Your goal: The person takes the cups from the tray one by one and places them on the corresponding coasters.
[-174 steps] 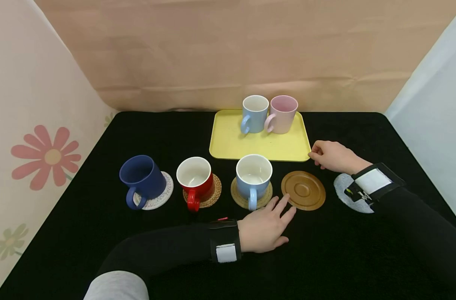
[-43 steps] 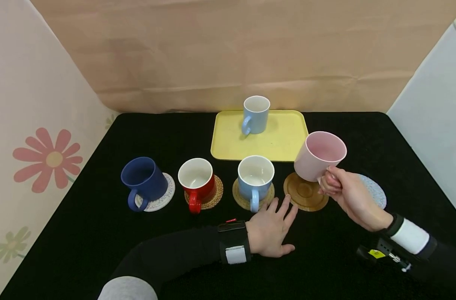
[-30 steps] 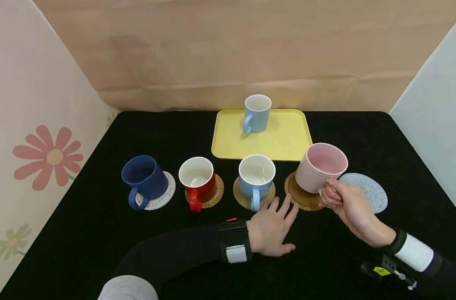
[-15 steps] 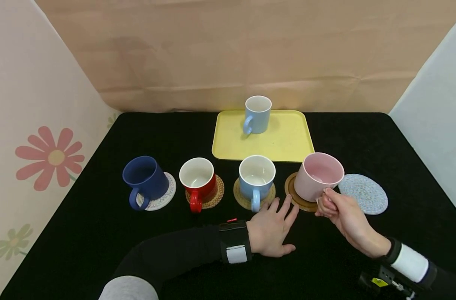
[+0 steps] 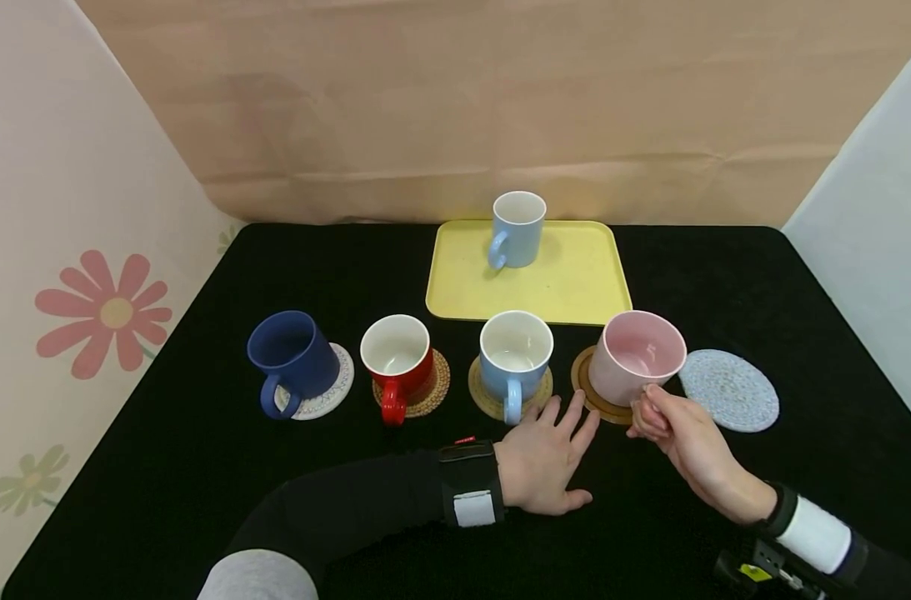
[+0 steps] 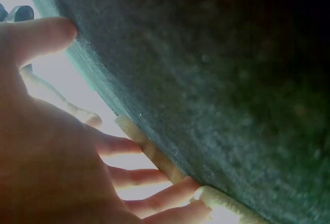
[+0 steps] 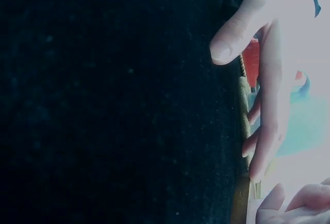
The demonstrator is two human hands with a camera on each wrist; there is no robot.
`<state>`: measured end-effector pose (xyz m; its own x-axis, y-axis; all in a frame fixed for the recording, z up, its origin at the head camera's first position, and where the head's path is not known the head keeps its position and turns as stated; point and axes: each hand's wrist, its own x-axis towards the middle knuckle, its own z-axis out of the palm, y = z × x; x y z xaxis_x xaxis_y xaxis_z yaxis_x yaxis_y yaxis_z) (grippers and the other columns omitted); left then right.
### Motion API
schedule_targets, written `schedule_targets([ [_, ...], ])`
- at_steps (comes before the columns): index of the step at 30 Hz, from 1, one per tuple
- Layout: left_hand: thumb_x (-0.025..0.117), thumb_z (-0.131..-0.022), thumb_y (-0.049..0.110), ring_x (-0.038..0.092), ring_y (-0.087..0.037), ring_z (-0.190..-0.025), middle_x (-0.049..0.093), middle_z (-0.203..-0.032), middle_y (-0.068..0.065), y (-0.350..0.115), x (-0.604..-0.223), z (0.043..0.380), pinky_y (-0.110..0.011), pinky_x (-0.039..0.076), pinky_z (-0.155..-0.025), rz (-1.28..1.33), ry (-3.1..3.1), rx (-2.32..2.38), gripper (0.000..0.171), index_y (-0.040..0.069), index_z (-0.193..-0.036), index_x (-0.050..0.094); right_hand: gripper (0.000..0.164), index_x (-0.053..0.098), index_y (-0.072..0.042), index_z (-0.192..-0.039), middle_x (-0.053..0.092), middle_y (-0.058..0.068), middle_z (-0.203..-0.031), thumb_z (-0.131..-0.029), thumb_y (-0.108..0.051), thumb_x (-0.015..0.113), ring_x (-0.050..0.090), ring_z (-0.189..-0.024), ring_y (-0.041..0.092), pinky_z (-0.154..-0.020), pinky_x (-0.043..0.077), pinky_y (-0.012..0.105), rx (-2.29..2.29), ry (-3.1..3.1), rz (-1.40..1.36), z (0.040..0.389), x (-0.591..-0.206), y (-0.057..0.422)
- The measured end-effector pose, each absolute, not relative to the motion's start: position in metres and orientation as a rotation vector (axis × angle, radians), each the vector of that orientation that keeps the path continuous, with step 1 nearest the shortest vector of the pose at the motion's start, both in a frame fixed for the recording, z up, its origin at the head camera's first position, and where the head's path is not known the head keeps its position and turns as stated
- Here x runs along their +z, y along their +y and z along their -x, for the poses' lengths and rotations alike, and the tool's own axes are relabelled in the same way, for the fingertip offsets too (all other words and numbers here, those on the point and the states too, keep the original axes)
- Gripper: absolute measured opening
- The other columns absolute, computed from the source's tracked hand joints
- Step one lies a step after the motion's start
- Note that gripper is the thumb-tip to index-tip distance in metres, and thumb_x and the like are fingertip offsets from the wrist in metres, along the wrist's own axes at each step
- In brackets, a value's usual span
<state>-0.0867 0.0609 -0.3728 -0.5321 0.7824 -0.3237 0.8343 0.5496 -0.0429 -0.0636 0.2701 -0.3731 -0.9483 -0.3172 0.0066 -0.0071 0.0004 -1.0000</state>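
Observation:
My right hand (image 5: 698, 446) pinches the handle of a pink mug (image 5: 628, 362) with curled fingers that hide most of the handle. The mug stands upright on a brown wooden coaster (image 5: 584, 379). To its left, my left hand (image 5: 547, 462) rests palm down with spread, straight fingers, tips close to that coaster and to a tan coaster (image 5: 485, 402) under a light blue mug (image 5: 511, 375). In the left wrist view the left hand (image 6: 62, 152) appears against the dark cloth. The right wrist view shows the left hand (image 7: 273, 80) and, at bottom right, right-hand fingers (image 7: 299, 203).
Further left stand a red mug (image 5: 417, 379) and a dark blue mug (image 5: 305, 367), each on a coaster. A second light blue mug (image 5: 523, 242) stands on a yellow tray (image 5: 575, 287) at the back. A pale speckled coaster (image 5: 733, 392) lies right of the pink mug.
The pink mug, on the tray in the oldest frame, was carried forward in my right hand and lowered onto the brown coaster. The left hand has hardly moved.

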Motion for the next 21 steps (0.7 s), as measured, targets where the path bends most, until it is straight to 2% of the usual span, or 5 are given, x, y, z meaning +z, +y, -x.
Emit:
schedule_targets([
  [10,0.043,-0.089,0.072,0.029,-0.029,-0.139,0.012,-0.160,-0.013,0.0623,-0.3750,0.0869,-0.038,0.035,-0.107,-1.349,2.509,-0.288,0.092,0.017,-0.157,0.014,0.044,0.028,0.000,-0.073,0.027,0.013,-0.067,-0.109,-0.025,0.021,0.036,-0.066,0.031,-0.078,0.049,0.027,-2.045,2.011,0.341,0.0578,-0.3737,0.2681],
  [21,0.043,-0.088,0.072,0.028,-0.029,-0.139,0.011,-0.160,-0.013,0.0633,-0.3755,0.0878,-0.038,0.035,-0.107,-1.346,2.516,-0.297,0.093,0.017,-0.157,0.014,0.044,0.028,0.000,-0.074,0.027,0.013,-0.067,-0.109,-0.025,0.022,0.036,-0.066,0.031,-0.078,0.049,0.027,-2.044,2.003,0.351,0.0596,-0.3733,0.2692],
])
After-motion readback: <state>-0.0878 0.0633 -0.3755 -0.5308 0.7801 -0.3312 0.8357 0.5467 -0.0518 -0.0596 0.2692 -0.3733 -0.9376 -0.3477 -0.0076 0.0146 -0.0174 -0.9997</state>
